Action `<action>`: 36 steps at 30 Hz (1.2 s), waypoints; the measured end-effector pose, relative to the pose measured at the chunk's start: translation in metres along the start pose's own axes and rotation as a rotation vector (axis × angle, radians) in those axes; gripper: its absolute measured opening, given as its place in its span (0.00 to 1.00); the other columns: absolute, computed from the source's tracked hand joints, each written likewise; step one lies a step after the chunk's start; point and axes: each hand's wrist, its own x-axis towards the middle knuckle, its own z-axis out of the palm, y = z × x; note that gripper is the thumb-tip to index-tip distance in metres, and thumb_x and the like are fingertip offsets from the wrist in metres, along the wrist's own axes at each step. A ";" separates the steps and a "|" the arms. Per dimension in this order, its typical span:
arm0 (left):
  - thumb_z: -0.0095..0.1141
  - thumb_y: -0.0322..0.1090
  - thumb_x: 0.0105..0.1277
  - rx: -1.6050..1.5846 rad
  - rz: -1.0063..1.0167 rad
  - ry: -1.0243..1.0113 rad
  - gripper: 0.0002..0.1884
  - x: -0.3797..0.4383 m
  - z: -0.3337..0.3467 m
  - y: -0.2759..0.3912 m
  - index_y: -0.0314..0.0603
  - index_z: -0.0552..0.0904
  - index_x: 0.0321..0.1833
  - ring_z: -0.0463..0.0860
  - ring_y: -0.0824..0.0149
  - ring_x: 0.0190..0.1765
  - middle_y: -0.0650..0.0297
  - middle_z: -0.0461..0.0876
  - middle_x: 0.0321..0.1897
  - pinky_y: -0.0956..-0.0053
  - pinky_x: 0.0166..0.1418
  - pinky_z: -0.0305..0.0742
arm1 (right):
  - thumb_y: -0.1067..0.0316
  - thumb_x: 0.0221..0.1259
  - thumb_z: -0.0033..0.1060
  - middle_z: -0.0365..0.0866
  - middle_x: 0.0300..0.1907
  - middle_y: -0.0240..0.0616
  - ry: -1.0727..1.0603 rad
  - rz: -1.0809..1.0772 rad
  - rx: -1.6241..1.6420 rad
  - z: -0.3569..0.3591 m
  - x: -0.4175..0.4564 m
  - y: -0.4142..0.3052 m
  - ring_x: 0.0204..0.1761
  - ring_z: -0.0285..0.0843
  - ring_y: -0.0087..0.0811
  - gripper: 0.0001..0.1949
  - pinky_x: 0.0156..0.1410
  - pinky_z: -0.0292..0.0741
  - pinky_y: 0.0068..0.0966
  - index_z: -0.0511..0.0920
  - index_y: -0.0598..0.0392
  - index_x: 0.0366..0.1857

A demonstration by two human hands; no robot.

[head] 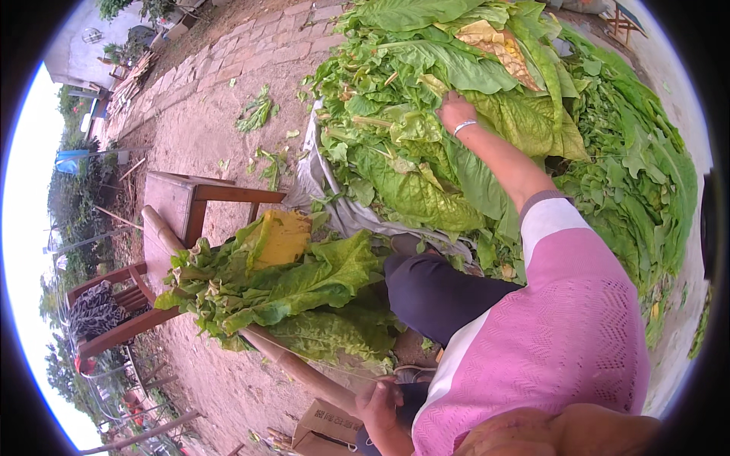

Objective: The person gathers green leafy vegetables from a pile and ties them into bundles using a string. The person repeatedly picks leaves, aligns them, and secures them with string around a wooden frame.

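Observation:
My right hand (456,111), with a bracelet at the wrist, reaches into a large heap of broad green and yellowing leaves (410,194), which look like tobacco. It touches the leaves beside a yellowish one; its fingertips are hidden, so I cannot tell if it grips any. My left hand (381,402) is closed on a thin string (319,367) near the close end of a bamboo pole (291,365). A bunch of leaves (285,290) hangs along the pole, stalk ends upward. The pole's far end rests against a wooden stool (171,199).
Grey sheeting (336,199) lies under the heap's edge. A wooden chair (125,308) with patterned cloth stands beyond the pole. Below my left hand is an open cardboard box (325,424). Loose leaves (256,108) lie on the dirt near a brick path (268,43).

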 end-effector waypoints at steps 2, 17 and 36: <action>0.53 0.36 0.63 0.027 -0.121 0.127 0.15 -0.014 0.001 -0.001 0.26 0.79 0.38 0.73 0.69 0.18 0.60 0.76 0.19 0.80 0.22 0.66 | 0.56 0.53 0.60 0.72 0.48 0.50 -0.095 -0.018 -0.035 -0.005 -0.016 -0.031 0.44 0.78 0.48 0.23 0.46 0.76 0.40 0.71 0.60 0.49; 0.60 0.41 0.60 0.127 0.852 0.290 0.23 -0.044 0.020 -0.001 0.35 0.72 0.54 0.73 0.76 0.32 0.65 0.75 0.28 0.80 0.36 0.70 | 0.76 0.46 0.54 0.74 0.40 0.49 0.057 -1.525 0.624 -0.252 -0.244 -0.206 0.43 0.72 0.51 0.18 0.46 0.69 0.40 0.71 0.60 0.45; 0.61 0.28 0.56 -0.222 1.165 0.206 0.29 -0.071 -0.041 -0.011 0.33 0.65 0.60 0.72 0.71 0.52 0.63 0.74 0.47 0.75 0.56 0.67 | 0.55 0.54 0.64 0.74 0.53 0.34 -1.608 -1.053 0.847 -0.253 -0.406 -0.197 0.55 0.68 0.24 0.32 0.59 0.65 0.22 0.66 0.64 0.59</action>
